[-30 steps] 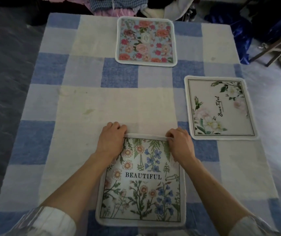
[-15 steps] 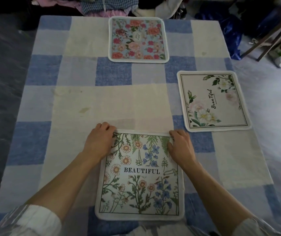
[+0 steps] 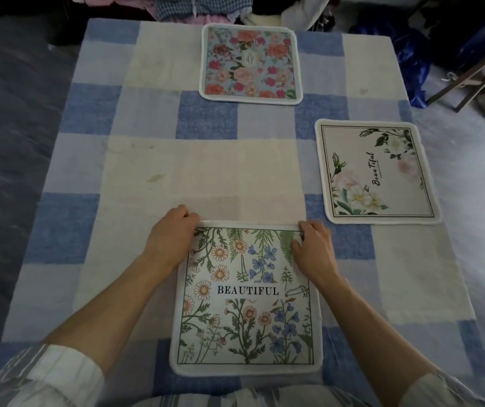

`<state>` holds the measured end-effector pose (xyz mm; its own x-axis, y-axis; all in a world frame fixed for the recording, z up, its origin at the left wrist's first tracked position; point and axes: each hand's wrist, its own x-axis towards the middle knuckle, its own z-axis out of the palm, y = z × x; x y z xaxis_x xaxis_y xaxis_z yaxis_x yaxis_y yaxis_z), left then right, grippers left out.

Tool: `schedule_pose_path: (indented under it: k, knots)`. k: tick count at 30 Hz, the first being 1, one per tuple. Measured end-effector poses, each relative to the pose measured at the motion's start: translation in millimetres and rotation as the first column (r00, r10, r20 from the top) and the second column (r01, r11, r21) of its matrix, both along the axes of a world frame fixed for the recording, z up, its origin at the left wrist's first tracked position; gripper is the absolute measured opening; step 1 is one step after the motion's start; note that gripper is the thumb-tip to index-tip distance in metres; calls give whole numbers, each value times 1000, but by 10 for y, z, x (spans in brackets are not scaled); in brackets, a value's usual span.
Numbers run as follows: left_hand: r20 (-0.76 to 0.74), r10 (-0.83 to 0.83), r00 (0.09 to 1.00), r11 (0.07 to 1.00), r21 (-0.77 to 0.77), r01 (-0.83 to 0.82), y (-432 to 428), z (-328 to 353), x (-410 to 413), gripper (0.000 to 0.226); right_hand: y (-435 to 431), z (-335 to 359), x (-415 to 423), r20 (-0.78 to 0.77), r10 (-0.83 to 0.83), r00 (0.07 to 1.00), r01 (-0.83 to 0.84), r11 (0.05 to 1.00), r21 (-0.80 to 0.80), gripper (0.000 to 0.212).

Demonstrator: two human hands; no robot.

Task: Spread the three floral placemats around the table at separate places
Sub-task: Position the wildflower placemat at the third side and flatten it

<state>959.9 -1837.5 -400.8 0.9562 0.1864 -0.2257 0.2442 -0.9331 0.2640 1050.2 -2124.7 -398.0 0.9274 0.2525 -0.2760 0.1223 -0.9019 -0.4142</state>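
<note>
A blue, pale and cream checked cloth covered the surface (image 3: 118, 171), with a small yellowish stain left of centre. At the near left a striped sleeve (image 3: 50, 374) ended in a bare forearm that reached to the left grip (image 3: 172, 236), whose curled fingers clasped the far-left corner of the wildflower placemat (image 3: 247, 304). That placemat, printed BEAUTIFUL, lay flat at the near edge in the middle of the surface, right in front of the person. Almost straight beyond it, at the far edge, the rose placemat (image 3: 250, 64) with its blue ground lay flat, well apart from the near one. Behind it a heap of clothes (image 3: 206, 7) showed past the far edge. The right grip (image 3: 314, 248) grasped the far-right corner of the wildflower placemat, its thumb on the print and its fingers bent over the far border. Further right, at the right edge, the white placemat (image 3: 378, 171) with pale blooms lay flat, near that corner but apart from it. A blue bag (image 3: 411, 54) sat on the floor at the far right.
</note>
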Motion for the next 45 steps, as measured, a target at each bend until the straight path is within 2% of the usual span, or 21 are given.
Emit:
schedule_pose_path:
  k: [3,8,11,15,26,40,45]
  knots:
    - [-67,16,998,998,61,-12,-24,33,-143,14,17,-5,8,0,28,1000,-28,1000,5,44]
    - [-67,-28,997,987,159,38,-126,21,-283,47,70,-5,1,34,166,985,-164,985,-60,43]
    - [-42,-69,997,984,162,75,-200,-5,-287,56,74,-9,15,30,193,981,-191,979,-69,44]
    - [-81,-86,993,988,123,96,-249,-28,-259,60,53,-37,16,46,204,978,-201,978,-51,43]
    - [-40,32,999,999,-24,-32,-249,-7,-227,48,3,-101,-38,76,187,979,-185,982,-40,41]
    - [6,50,999,998,-40,-50,-280,-39,-285,41,-50,-139,-97,70,150,986,-150,989,-1,45]
    - [8,67,998,997,-32,-67,-302,-16,-286,42,-72,-105,-100,68,117,991,-114,993,-42,36]
